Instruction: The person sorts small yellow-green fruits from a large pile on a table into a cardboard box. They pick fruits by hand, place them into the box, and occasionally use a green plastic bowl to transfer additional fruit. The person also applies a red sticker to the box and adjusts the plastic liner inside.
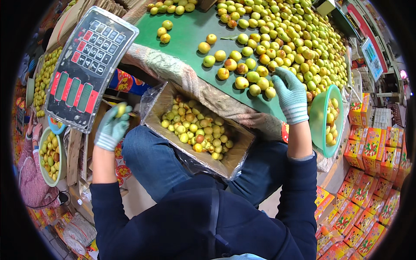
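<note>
A yellow-green jujube (121, 110) sits in the fingers of my left hand (112, 128), which wears a pale green knit glove beside the weighing scale. My right hand (291, 94), gloved alike, reaches over the green tabletop (191, 61) at the edge of a large heap of jujubes (292, 42). Its thumb and fingers are apart, and no fruit shows between them. Between my knees a cardboard box (239, 162) lined with clear plastic holds many jujubes (195, 126). Loose jujubes (242, 83) lie left of my right hand.
A scale's keypad and display unit (87, 68) stands at upper left. A green plastic bowl (313, 120) of jujubes tilts by my right forearm. Printed cartons (360, 195) are stacked at right. Another person's pink sleeve (35, 175) shows at far left, near a pale basin (63, 162) of jujubes.
</note>
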A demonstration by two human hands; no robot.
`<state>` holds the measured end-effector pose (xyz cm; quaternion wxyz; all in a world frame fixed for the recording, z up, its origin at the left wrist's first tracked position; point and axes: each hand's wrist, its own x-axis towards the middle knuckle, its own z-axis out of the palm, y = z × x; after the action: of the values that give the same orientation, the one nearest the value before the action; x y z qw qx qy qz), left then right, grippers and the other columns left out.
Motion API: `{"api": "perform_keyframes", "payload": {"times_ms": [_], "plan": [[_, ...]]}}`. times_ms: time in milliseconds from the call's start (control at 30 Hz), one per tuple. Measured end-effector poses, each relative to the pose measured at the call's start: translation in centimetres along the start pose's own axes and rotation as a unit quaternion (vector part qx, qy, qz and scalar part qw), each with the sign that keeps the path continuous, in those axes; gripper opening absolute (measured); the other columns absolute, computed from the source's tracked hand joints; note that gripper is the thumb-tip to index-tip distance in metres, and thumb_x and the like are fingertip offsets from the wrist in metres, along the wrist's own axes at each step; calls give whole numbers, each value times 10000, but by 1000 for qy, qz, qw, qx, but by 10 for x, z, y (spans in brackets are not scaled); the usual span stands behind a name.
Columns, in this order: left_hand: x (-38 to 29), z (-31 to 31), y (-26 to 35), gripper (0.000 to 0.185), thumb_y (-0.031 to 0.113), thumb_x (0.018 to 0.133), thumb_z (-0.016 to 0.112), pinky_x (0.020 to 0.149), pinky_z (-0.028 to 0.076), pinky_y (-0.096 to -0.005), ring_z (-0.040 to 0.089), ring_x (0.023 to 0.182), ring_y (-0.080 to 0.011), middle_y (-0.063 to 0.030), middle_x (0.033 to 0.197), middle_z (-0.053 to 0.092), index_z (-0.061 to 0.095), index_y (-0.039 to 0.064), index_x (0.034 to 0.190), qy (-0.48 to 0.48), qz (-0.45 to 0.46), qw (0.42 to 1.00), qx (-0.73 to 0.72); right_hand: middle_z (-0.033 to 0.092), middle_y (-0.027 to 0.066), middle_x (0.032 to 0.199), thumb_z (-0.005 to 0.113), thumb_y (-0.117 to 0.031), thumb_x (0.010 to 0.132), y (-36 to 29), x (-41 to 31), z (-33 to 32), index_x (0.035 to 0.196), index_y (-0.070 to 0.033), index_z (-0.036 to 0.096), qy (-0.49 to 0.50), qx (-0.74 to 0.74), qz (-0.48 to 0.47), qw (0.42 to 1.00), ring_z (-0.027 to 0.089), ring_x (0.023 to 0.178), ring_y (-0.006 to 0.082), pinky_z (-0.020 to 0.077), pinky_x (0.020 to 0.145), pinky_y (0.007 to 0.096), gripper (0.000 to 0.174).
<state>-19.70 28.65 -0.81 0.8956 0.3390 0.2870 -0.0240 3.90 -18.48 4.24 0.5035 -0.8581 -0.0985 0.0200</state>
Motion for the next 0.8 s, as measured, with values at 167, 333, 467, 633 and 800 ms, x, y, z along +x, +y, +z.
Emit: {"api": "perform_keyframes", "payload": {"times_ms": [167, 333, 467, 633, 800], "plan": [[-4, -174, 8, 237, 125, 931, 607, 719, 607, -302, 670, 913, -244, -181, 1097, 638, 579, -33, 1105, 222, 71, 969, -86, 711, 117, 972, 680, -146, 888, 18, 4, 2, 1168, 4, 655, 12, 3, -20, 1000, 653, 829, 145, 529, 782, 273, 319], [10, -233, -6, 264, 116, 956, 565, 785, 629, -328, 665, 943, -277, -171, 1085, 645, 580, -32, 1174, 374, 84, 917, -109, 710, 110, 996, 703, -162, 871, 3, -6, 17, 1180, -13, 651, -29, -7, 16, 999, 666, 848, 142, 537, 800, 269, 347], [25, -219, -16, 248, 163, 973, 539, 665, 610, -270, 670, 841, -228, -132, 1022, 668, 596, -8, 1142, 409, 72, 906, -79, 713, 142, 979, 698, -178, 858, 7, -8, 28, 1126, -33, 673, -20, -75, -36, 996, 691, 882, 233, 542, 818, 315, 306], [17, -91, -20, 209, 235, 962, 588, 465, 398, -189, 571, 588, -78, -13, 807, 650, 632, 50, 1048, 309, 94, 926, 194, 661, 97, 1003, 643, -110, 800, -33, 6, 86, 1015, -101, 660, -53, -206, -264, 941, 639, 925, 317, 531, 791, 402, 216], [-10, 31, -23, 191, 171, 974, 584, 540, 431, -173, 571, 652, -44, -15, 901, 676, 655, 58, 1111, 151, 218, 856, 444, 647, 66, 985, 595, -94, 803, -41, 55, 151, 978, -137, 673, -106, -414, -336, 839, 613, 951, 281, 520, 800, 389, 197]]}}
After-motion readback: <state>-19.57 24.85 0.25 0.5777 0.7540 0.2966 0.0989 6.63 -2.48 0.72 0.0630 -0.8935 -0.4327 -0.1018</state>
